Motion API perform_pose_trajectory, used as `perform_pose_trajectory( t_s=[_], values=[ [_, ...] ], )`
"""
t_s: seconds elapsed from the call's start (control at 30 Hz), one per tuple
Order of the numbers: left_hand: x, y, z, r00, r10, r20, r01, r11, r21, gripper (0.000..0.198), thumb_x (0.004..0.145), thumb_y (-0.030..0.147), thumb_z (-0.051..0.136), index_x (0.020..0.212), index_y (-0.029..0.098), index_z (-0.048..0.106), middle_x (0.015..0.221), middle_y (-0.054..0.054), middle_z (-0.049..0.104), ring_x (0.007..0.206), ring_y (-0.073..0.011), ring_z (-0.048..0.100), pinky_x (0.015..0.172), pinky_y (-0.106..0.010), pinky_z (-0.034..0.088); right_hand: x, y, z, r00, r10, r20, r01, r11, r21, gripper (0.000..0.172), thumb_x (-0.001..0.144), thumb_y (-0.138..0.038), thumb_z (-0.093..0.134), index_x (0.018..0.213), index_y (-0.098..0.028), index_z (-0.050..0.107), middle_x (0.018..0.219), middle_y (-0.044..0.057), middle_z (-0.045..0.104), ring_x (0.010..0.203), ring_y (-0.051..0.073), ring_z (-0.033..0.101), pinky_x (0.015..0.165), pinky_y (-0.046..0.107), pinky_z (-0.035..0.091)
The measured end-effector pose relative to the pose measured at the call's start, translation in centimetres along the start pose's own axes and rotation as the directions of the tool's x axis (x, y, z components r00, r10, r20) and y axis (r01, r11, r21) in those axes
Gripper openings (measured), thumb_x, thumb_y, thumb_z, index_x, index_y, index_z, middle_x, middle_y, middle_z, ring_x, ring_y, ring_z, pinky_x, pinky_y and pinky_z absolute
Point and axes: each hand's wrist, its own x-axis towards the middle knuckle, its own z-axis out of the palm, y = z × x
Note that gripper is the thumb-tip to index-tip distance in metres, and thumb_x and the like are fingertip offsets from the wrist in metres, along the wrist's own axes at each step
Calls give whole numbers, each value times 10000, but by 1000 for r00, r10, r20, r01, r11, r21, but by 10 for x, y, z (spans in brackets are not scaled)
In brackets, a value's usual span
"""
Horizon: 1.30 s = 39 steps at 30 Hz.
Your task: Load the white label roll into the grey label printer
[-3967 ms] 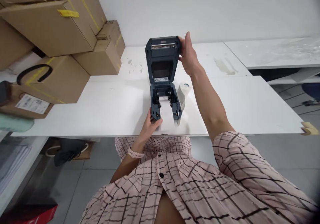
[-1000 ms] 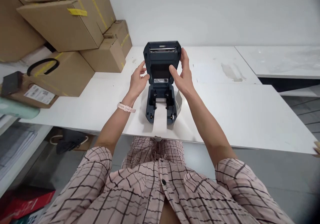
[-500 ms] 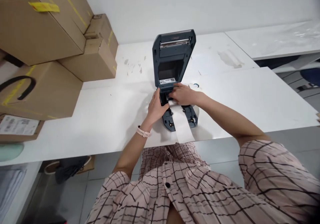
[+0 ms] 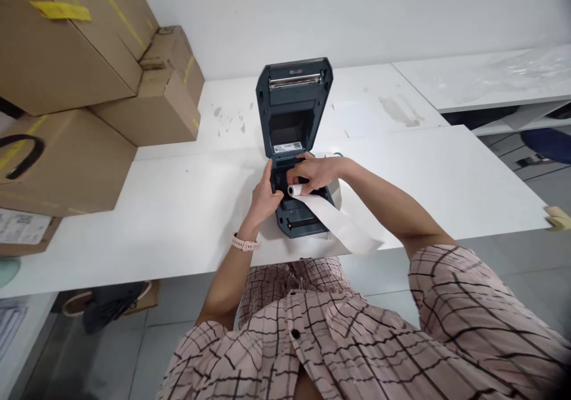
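A dark label printer point(image 4: 292, 104) stands on the white table with its lid raised. My right hand point(image 4: 314, 173) is closed on a small white paper roll point(image 4: 296, 190) inside the printer's base; the roll is tilted, its dark core facing left. From the roll a paper strip point(image 4: 341, 221) slants right over the printer's front corner and past the table's front edge. My left hand point(image 4: 265, 197) rests at the left side of the base, thumb over the inner rim and fingers apart along the outside.
Cardboard boxes point(image 4: 98, 156) are stacked at the left of the white table point(image 4: 191, 221). Behind my right hand lies a small round item point(image 4: 338, 154), partly hidden. A yellowish piece point(image 4: 558, 218) sits at the table's right corner.
My right hand has tilted the roll out of line with the printer. The paper strip has swung to the right. My left hand stays at the printer's left side. The view has shifted slightly.
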Motion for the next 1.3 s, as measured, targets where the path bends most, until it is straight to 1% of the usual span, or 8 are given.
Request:
perform_pose_trajectory(
  t_s=[0.13,0.3,0.47,0.57,0.73,1.0,1.17,1.3],
  values=[
    [-6,-4,3,999,11,-33,-13,998,-54,853,717,149,779,1511,310,512,1253,-87,727,1115,-307,692,916,-419,572,-92,-9,-6,959,-28,-283,128,932,340,529,898,-629,670,1268,-251,680,1274,91,736,1132,252,675,999,433,523],
    [-7,-9,7,998,22,-53,-23,1000,-20,775,752,205,726,1495,310,532,1452,-115,639,1218,-295,662,977,-415,572,-197,17,55,840,250,-481,123,777,617,401,829,-552,795,1117,-281,730,1088,104,743,1050,281,687,909,470,551],
    [-2,-13,9,997,24,-69,-22,1000,22,812,720,166,675,1514,248,527,1451,-133,638,1243,-278,657,1054,-445,555,-200,75,95,589,577,-565,72,659,749,516,592,-510,947,916,-237,651,964,43,691,861,201,630,773,381,531],
    [-1,-13,9,995,22,-93,-22,1000,-2,808,706,154,666,1501,216,539,1435,-145,648,1240,-268,666,1064,-432,556,-180,103,96,545,642,-539,45,619,784,585,506,-499,964,864,-225,591,855,-15,620,736,139,554,675,318,481],
    [-2,-14,9,997,6,-81,-10,999,-39,789,728,162,670,1504,193,531,1401,-166,673,1251,-274,674,1051,-422,572,-169,118,103,549,660,-513,2,612,791,642,472,-511,950,950,-209,646,895,-8,655,708,115,520,703,322,504],
    [2,-21,8,998,54,-34,-55,998,-42,898,734,94,627,1594,223,404,1603,-133,512,1496,-288,480,1254,-508,371,-186,106,72,540,625,-564,95,620,779,681,687,-440,895,1303,-255,672,1362,114,698,1307,288,623,1172,521,445],
    [2,-26,11,998,58,-18,-60,996,-71,948,772,117,632,1642,265,282,1652,-109,449,1544,-283,411,1277,-522,326,-125,105,20,831,411,-374,-104,776,621,898,624,-352,909,1447,-288,553,1580,115,532,1480,349,472,1248,570,347],
    [2,-31,11,996,86,-6,-86,994,-61,943,806,168,658,1643,334,255,1683,-71,406,1572,-281,360,1271,-502,345,-86,110,10,890,373,-261,-186,822,539,943,584,-353,919,1446,-295,542,1585,112,514,1448,377,488,1209,580,398]
  ],
)
